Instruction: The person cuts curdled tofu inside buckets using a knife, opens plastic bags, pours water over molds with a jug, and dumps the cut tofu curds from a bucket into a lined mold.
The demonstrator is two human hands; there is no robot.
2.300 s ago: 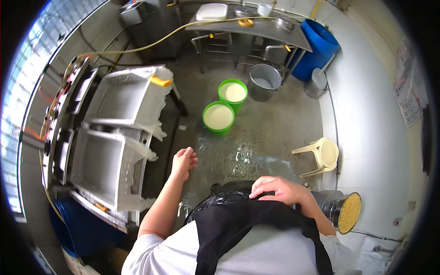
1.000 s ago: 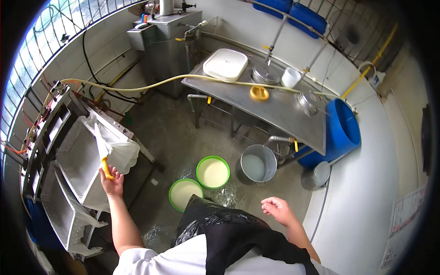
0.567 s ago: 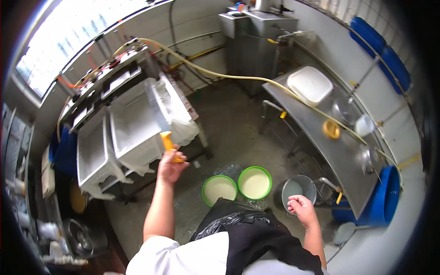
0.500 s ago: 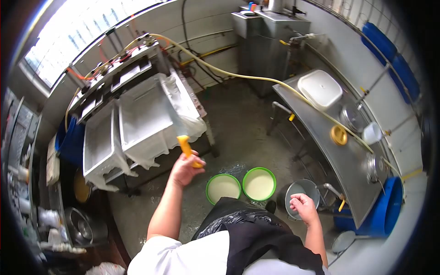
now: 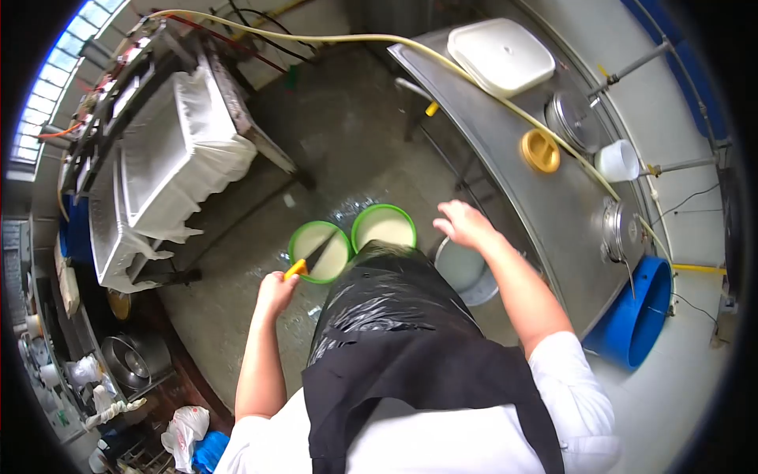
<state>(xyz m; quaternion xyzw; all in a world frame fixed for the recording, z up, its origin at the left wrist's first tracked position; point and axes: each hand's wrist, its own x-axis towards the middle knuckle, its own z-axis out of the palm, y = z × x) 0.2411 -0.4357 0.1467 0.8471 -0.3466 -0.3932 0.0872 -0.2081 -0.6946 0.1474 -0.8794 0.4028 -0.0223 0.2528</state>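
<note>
Yellow-handled knife (image 5: 297, 269) clamped in left hand (image 5: 276, 293), well apart from open right hand (image 5: 467, 224).

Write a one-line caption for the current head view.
Left hand grips a yellow-handled knife above green buckets of pale liquid; right hand is empty.

the left arm (image 5: 260, 359) reaches forward with its forearm bare, and the left hand (image 5: 276, 294) is closed, fingers curled in; the right arm (image 5: 517, 280) also stretches forward and slants inward, the right hand (image 5: 467, 225) open and farther forward than the left, back of the hand up, fingers loosely bent, thumb apart from them, the two hands well apart
</note>
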